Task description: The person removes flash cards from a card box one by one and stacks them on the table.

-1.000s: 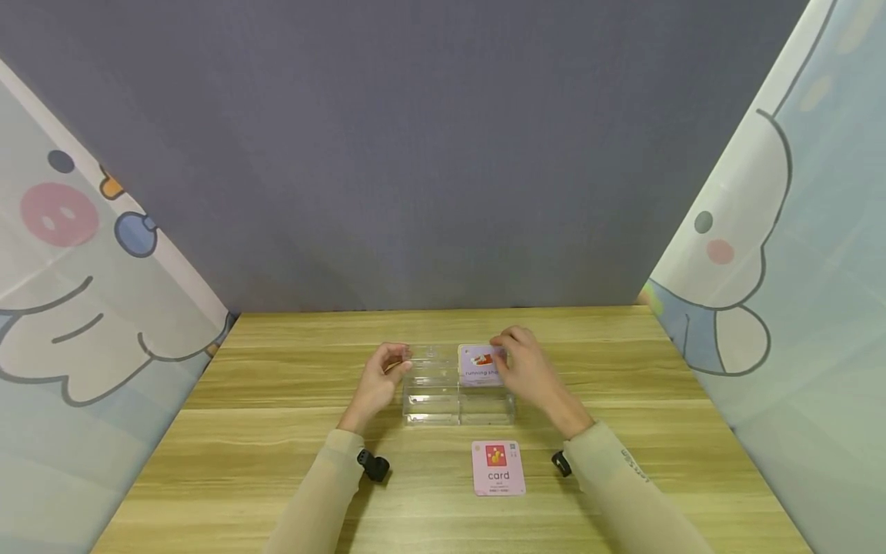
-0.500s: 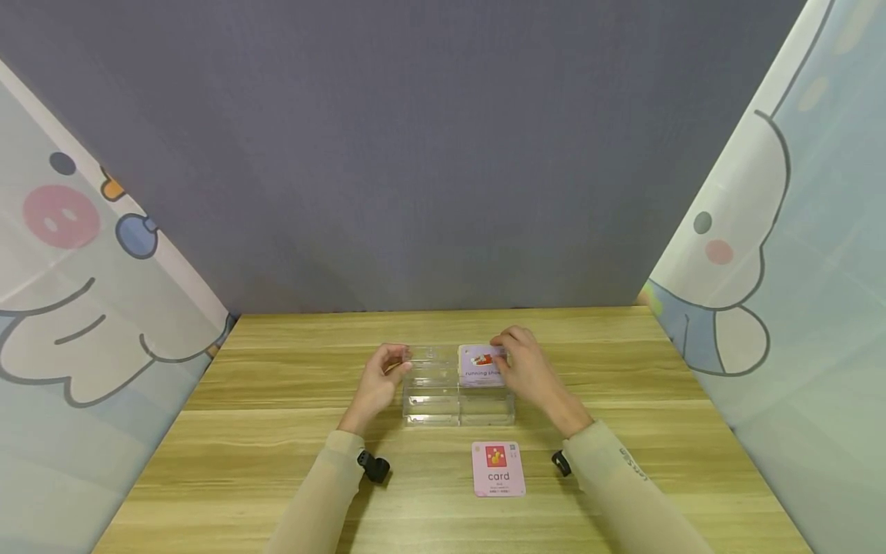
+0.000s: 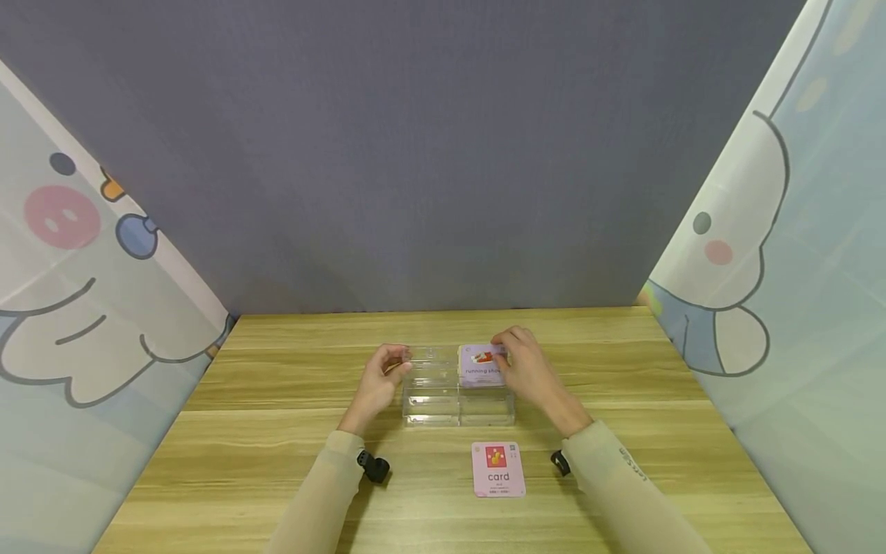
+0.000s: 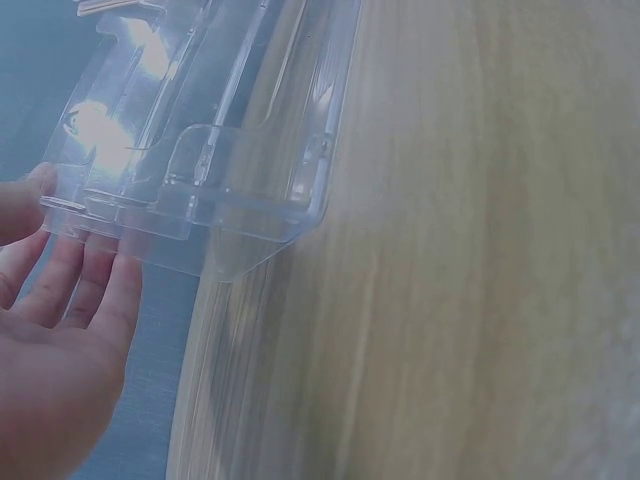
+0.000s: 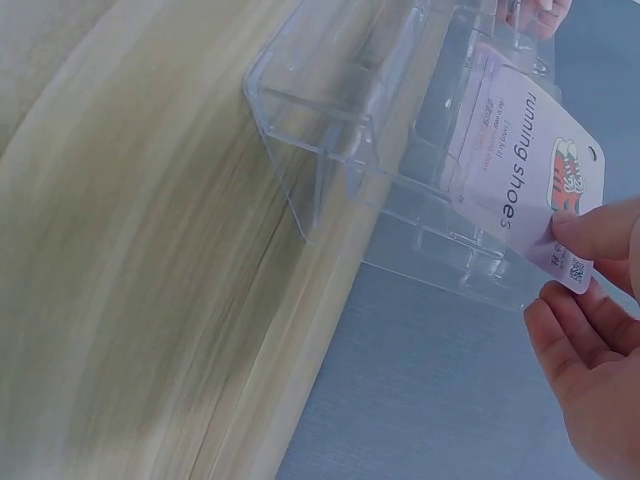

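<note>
A clear plastic tiered holder (image 3: 431, 401) stands on the table, with two columns of slots. My left hand (image 3: 376, 385) pinches its upper left edge, thumb on top and fingers beneath in the left wrist view, where the holder (image 4: 240, 190) fills the upper left. In an upper right slot sits a lilac card reading "running shoes" (image 3: 479, 371). My right hand (image 3: 529, 375) pinches that card's top right corner; the right wrist view shows the thumb on the printed face of the running shoes card (image 5: 525, 165). The card's lower edge is behind clear plastic.
A pink card reading "card" (image 3: 498, 481) lies face up on the wooden table (image 3: 277, 446), in front of the holder. A dark grey panel (image 3: 443, 169) rises behind the table, with cartoon-printed curtains (image 3: 796, 254) at both sides.
Almost nothing moves. The running shoes card shifts very slightly with my right hand at its corner; my left hand keeps its place on the holder.
</note>
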Demonstrator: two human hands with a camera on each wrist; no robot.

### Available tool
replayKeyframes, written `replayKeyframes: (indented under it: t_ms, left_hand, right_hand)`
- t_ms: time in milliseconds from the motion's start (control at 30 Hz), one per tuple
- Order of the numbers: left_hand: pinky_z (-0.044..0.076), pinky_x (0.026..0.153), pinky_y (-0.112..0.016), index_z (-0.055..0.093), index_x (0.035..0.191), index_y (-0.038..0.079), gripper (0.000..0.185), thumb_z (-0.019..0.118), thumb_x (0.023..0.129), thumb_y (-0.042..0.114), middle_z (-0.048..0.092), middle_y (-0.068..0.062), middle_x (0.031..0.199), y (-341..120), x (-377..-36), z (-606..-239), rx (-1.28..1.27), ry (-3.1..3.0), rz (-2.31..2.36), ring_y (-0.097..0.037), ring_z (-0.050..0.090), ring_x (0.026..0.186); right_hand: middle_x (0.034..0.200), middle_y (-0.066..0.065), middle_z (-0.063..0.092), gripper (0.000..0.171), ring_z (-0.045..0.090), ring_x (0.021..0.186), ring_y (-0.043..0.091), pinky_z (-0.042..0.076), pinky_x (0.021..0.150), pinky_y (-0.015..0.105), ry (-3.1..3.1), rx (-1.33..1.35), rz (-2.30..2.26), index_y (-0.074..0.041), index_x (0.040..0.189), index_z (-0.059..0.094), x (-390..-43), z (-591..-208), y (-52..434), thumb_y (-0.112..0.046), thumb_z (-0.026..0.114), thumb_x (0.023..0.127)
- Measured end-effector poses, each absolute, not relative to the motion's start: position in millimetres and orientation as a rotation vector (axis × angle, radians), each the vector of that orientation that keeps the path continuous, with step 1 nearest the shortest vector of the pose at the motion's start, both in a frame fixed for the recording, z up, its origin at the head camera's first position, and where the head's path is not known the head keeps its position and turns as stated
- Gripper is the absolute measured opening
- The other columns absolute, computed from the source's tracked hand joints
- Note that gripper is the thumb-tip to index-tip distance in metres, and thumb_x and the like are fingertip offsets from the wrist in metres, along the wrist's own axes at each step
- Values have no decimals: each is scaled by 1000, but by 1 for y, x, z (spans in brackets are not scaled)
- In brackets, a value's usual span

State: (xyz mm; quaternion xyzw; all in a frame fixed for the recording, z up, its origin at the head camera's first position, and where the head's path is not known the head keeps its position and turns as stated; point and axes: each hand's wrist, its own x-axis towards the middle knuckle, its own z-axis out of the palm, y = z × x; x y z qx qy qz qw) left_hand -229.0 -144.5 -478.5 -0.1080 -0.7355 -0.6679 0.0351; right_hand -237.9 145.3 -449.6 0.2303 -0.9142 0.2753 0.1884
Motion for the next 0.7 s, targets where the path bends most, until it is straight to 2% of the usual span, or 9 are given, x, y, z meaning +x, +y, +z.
replayKeyframes:
  t_ms: [233,433,700]
  left_hand:
    - [49,101,-32,51,124,-17,30,60,96,-12,56,-34,125,-144,-229,-478,-335,-2254,-2070,-46,54,122]
    - [48,104,-40,52,125,-16,30,59,96,-12,57,-33,126,-145,-233,-485,-312,-2275,-2054,-45,54,122]
    - [48,105,-37,51,127,-13,31,60,98,-8,56,-31,128,-148,-244,-507,-322,-2271,-2026,-40,55,123]
  right_hand:
    - [107,9,66,24,61,101,25,55,86,39,-2595,621,834,-1,111,69,-237,-445,145,1,75,87]
    - [104,8,66,25,61,93,22,55,77,37,-2593,575,922,-1,113,68,-236,-443,146,1,74,89]
    - [105,8,65,24,61,91,22,55,77,37,-2573,514,1047,-2,115,67,-236,-440,148,1,71,91]
